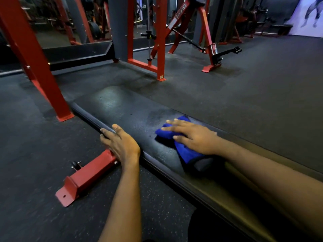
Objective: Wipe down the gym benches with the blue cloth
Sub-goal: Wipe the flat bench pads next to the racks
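**A:** What are the hands doing?

**B:** The left hand point(120, 144) holds the left edge of the bench point(122, 109), with the fingers bent down over the side of the pad and the thumb lying on top. The right hand point(190, 135) lies flat, its fingers straight and slightly spread, pressing on the blue cloth point(186, 154).

**A:** And where does the cloth sit?

**B:** On top of the black pad, towards its right side, bunched under the palm. Blue shows beyond the fingertips and again near the wrist.

**A:** What is around the bench?

**B:** A red foot bar point(83, 177) sticks out to the left from under the pad, just below the left hand, with a small wheel beside it. A red rack post point(35, 58) stands on the rubber floor point(262, 95) near the bench's far left corner.
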A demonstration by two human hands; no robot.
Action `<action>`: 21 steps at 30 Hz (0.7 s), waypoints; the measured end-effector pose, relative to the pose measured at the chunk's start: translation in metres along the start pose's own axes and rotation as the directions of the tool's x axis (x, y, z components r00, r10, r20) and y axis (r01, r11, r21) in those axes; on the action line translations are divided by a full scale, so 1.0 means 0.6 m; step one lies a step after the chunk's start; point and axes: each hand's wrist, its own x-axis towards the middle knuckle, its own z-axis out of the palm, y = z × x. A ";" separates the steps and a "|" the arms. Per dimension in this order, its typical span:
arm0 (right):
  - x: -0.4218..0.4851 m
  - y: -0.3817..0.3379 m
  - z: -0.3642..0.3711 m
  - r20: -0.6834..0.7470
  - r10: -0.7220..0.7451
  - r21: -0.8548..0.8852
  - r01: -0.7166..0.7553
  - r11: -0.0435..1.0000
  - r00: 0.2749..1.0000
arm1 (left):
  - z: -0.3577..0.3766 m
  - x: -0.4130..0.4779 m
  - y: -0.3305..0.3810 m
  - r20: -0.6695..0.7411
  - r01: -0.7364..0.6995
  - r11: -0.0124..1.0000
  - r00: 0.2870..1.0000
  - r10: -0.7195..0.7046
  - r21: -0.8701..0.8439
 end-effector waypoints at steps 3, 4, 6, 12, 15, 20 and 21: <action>0.024 0.034 -0.011 -0.052 0.281 -0.062 -0.283 0.957 0.958 | -0.005 -0.005 0.002 -0.002 0.003 1.000 1.000 -0.003 0.001; 0.037 0.029 -0.006 -0.087 0.360 -0.114 -0.368 0.923 0.929 | -0.005 -0.005 0.003 -0.002 0.004 1.000 1.000 -0.004 0.007; 0.042 0.002 0.009 -0.141 0.399 -0.196 -0.420 0.886 0.906 | -0.006 -0.008 0.007 0.001 0.006 1.000 1.000 -0.006 0.013; -0.131 -0.102 0.011 -0.005 0.096 -0.188 -0.096 0.978 0.995 | -0.012 -0.009 0.018 0.017 0.038 0.999 0.999 -0.038 0.036; -0.170 -0.107 0.013 0.026 0.111 -0.218 -0.102 0.970 0.994 | -0.026 -0.007 0.017 0.046 0.021 0.998 0.999 -0.023 0.062; -0.051 -0.123 0.033 -0.008 0.133 -0.223 -0.132 0.966 0.991 | -0.055 0.003 0.003 0.073 -0.041 0.999 0.996 0.041 -0.012; -0.018 -0.125 0.040 -0.015 0.146 -0.220 -0.146 0.965 0.989 | -0.060 0.003 0.001 0.071 -0.042 0.999 0.997 0.044 -0.032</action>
